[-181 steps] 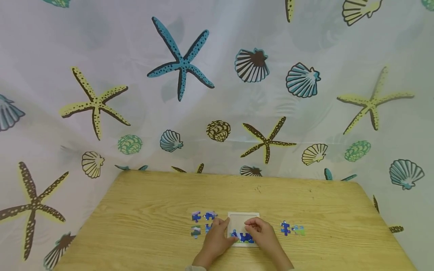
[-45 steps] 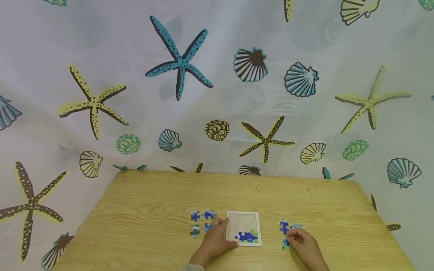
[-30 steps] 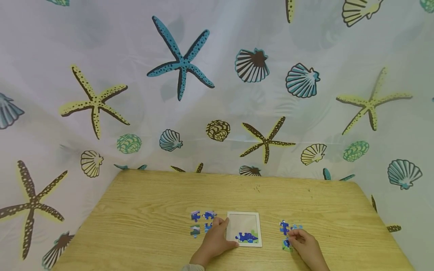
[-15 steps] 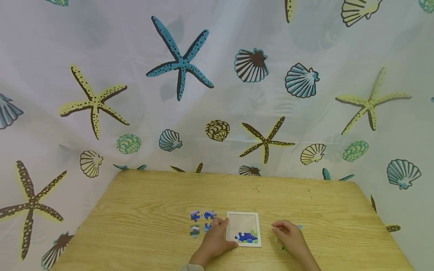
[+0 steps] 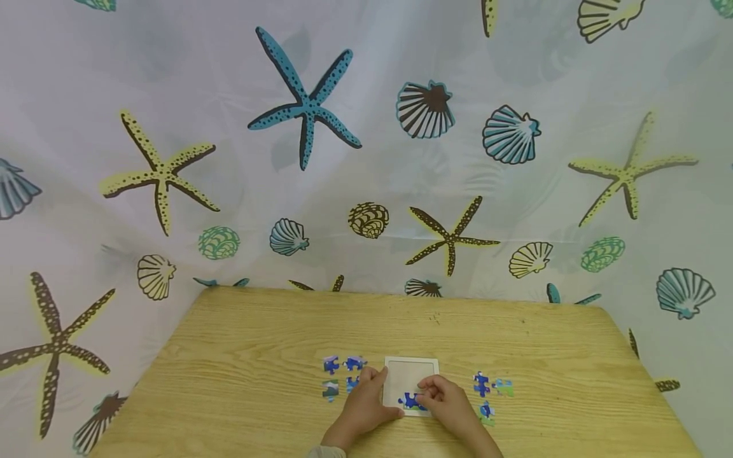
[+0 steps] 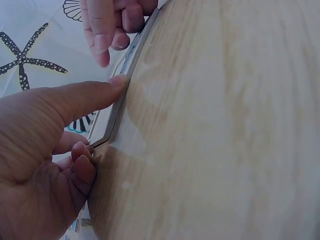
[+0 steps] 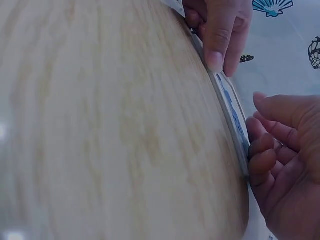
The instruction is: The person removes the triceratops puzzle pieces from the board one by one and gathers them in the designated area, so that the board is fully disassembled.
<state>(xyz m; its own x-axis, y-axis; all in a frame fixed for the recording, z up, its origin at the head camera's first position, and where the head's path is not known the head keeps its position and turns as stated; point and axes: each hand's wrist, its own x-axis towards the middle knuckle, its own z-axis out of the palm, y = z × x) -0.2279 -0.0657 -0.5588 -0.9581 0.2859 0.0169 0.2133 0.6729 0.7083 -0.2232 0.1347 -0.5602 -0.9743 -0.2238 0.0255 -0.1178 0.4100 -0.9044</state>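
A small square puzzle tray with a pale rim lies on the table in the head view. Blue dinosaur-like jigsaw pieces sit in its lower right part. My left hand holds the tray by its left side, with the thumb on the near edge; the left wrist view shows that thumb against the rim. Over the tray's right side, my right hand partly covers the pieces. Its thumb stands apart from the loosely bent fingers in the right wrist view, and nothing shows between them.
Several loose jigsaw pieces lie left of the tray, partly behind my left hand. Three more, including a blue piece and a green-blue piece, lie to the right. A patterned curtain hangs behind the wooden table.
My right hand has moved left from the loose pieces on the right to the tray. Compared with the oldest frame, one more piece lies on the right. My left hand stays at the tray.
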